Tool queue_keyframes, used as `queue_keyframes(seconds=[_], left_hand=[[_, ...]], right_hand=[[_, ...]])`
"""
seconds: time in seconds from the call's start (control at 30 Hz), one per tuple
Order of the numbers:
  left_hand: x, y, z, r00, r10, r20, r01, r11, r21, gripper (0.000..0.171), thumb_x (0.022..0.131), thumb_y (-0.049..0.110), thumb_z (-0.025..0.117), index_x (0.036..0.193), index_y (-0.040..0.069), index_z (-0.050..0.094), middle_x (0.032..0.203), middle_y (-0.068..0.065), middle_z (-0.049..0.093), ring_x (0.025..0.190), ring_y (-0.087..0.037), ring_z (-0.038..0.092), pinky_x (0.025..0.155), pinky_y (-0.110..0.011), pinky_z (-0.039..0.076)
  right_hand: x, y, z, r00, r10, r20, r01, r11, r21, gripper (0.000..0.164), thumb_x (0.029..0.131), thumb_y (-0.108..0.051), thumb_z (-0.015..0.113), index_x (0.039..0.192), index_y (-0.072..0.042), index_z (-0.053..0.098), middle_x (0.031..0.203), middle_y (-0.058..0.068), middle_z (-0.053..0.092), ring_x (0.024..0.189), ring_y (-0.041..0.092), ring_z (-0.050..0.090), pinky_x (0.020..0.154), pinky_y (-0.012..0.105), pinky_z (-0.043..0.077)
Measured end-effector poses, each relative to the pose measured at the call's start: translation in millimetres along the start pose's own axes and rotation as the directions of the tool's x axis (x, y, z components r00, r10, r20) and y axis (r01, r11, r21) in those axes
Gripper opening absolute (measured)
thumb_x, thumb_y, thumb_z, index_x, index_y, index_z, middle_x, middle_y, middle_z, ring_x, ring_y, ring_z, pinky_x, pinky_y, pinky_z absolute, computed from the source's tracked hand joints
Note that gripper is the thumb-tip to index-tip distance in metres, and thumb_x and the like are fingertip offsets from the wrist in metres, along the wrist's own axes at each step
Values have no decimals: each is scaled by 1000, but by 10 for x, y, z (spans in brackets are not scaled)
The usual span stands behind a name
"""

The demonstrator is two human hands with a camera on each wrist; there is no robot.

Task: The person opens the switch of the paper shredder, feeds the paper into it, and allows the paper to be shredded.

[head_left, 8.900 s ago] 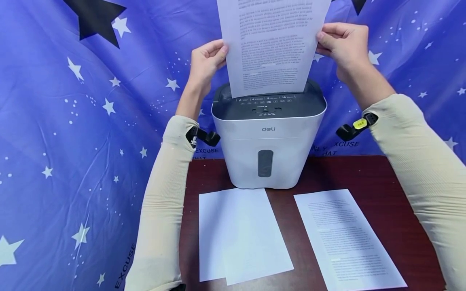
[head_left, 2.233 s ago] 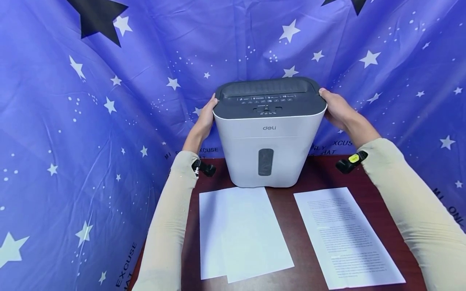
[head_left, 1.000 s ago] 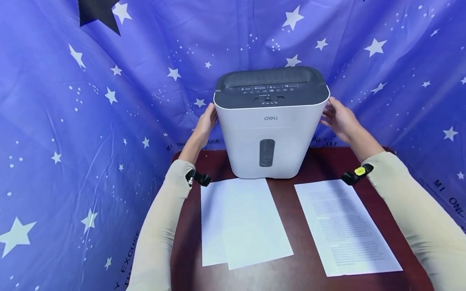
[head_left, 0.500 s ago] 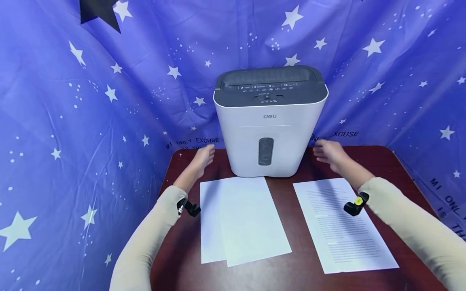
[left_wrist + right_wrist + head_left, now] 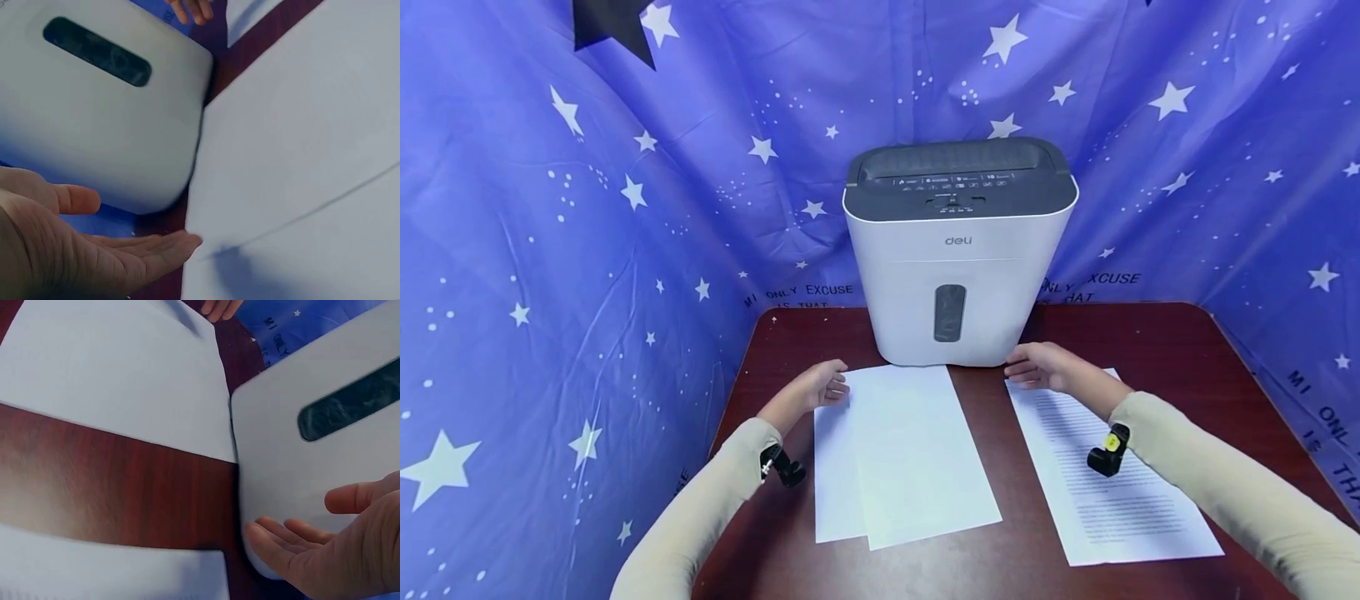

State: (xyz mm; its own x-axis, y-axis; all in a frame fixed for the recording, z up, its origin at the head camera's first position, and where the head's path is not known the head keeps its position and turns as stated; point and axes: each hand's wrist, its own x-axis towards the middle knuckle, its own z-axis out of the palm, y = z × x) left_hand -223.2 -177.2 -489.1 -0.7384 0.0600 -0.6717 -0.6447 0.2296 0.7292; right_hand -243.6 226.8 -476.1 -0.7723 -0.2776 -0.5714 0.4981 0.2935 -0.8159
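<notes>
A white paper shredder (image 5: 958, 283) with a dark grey top stands at the back of a dark red-brown table (image 5: 1150, 342). In front of it lie two overlapping blank sheets (image 5: 902, 458) on the left and a printed sheet (image 5: 1120, 500) on the right. My left hand (image 5: 823, 387) hovers open at the top left corner of the blank sheets (image 5: 300, 156), fingers relaxed, holding nothing. My right hand (image 5: 1037, 367) is open near the top of the printed sheet, just beside the shredder's base (image 5: 312, 469). Both hands show empty palms in the wrist views.
Blue star-patterned cloth (image 5: 587, 250) hangs behind and to both sides of the table. Small black clips sit on both cream sleeves (image 5: 786, 467) (image 5: 1108, 454). Bare table surface shows between the sheets (image 5: 1007, 492) and at the right (image 5: 1225, 392).
A sheet was fed into the shredder and is gone. Both hands left the shredder's sides and came down toward me to the table, now at the top edges of the sheets.
</notes>
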Motion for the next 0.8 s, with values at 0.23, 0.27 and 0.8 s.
queue_keyframes(seconds=[0.23, 0.27, 0.8], left_hand=[[5, -185, -37, 989, -136, 52, 134, 990, 46, 60, 103, 28, 39, 141, -18, 44, 138, -34, 57, 121, -39, 65, 111, -44, 50], [-3, -202, -46, 987, -150, 53, 147, 988, 49, 59, 103, 29, 40, 139, -18, 46, 136, -34, 59, 118, -39, 67, 111, -44, 50], [-31, -363, -131, 976, -199, 93, 197, 980, 34, 49, 102, 30, 44, 113, -14, 63, 97, -24, 75, 85, -28, 76, 104, -45, 55]], right_hand=[[94, 139, 213, 993, 84, 80, -85, 996, 11, 30, 101, -17, 37, 115, -1, 59, 107, 10, 71, 102, 20, 68, 104, 42, 54], [103, 156, 251, 992, 97, 80, -98, 995, 11, 31, 101, -17, 38, 117, 0, 58, 110, 13, 71, 104, 22, 68, 106, 44, 53], [156, 358, 497, 979, 169, 115, -171, 985, 5, 52, 100, -19, 37, 139, 15, 44, 129, 31, 63, 107, 29, 69, 97, 41, 59]])
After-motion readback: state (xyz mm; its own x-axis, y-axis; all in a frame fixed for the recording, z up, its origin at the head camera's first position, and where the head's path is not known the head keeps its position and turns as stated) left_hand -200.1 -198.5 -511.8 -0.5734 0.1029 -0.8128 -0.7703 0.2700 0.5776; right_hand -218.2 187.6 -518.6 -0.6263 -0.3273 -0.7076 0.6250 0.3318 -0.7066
